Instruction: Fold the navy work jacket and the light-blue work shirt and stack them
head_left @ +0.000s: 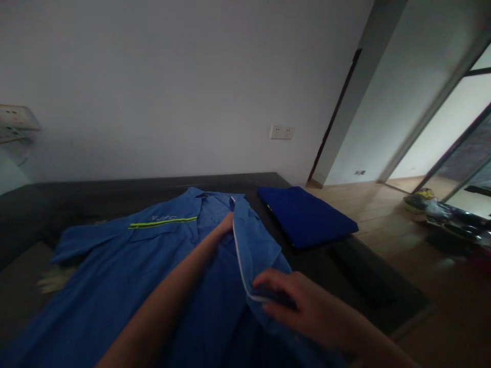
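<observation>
A blue work jacket lies spread face up, with a yellow-green stripe and pale lettering on the chest. One front panel, edged with a white zipper strip, is lifted and turned over. Near the collar, my left hand is closed at that panel's edge, its fingers partly covered by fabric. Lower down, my right hand has thumb and forefinger round the zipper edge, gripping the cloth. To the right of the collar rests a folded dark blue garment with a bit of yellow-green trim.
The dark table stands against a white wall with sockets. A pale, blurred item pokes out beside the left sleeve. Plastic-wrapped things lie on the wooden floor at far right.
</observation>
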`<state>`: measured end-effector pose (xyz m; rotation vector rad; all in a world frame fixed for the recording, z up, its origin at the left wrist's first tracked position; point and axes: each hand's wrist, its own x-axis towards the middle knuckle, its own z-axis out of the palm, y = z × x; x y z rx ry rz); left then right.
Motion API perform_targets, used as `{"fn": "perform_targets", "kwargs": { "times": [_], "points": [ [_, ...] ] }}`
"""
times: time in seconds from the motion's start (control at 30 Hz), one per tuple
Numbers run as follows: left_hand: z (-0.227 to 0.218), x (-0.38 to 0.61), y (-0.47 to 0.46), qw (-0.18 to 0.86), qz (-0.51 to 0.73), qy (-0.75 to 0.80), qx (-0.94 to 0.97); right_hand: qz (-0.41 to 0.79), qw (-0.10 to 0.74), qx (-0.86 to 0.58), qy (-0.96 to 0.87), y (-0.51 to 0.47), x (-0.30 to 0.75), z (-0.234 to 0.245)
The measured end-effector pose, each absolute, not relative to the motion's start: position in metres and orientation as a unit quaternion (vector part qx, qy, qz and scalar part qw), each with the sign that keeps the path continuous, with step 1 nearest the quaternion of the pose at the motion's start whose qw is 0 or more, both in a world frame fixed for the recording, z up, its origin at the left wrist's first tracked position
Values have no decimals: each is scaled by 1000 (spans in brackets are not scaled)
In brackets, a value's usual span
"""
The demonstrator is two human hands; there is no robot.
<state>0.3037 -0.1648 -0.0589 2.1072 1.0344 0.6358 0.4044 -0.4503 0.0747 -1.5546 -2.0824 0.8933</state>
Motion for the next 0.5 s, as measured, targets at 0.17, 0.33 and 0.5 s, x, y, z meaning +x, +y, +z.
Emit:
{"fn": "perform_targets", "kwargs": {
  "times": [0.17, 0.33, 0.5],
  "points": [
    [-53, 267, -144, 292, 227, 490, 789, 431, 157, -519, -721, -457, 380, 18],
    [-36, 297, -141, 205, 244, 465, 826, 441, 134, -519, -719, -461, 361, -28],
    [-41, 343, -152, 152, 219, 468, 842, 346, 126, -613, -699, -481, 345, -59]
  ]
}}
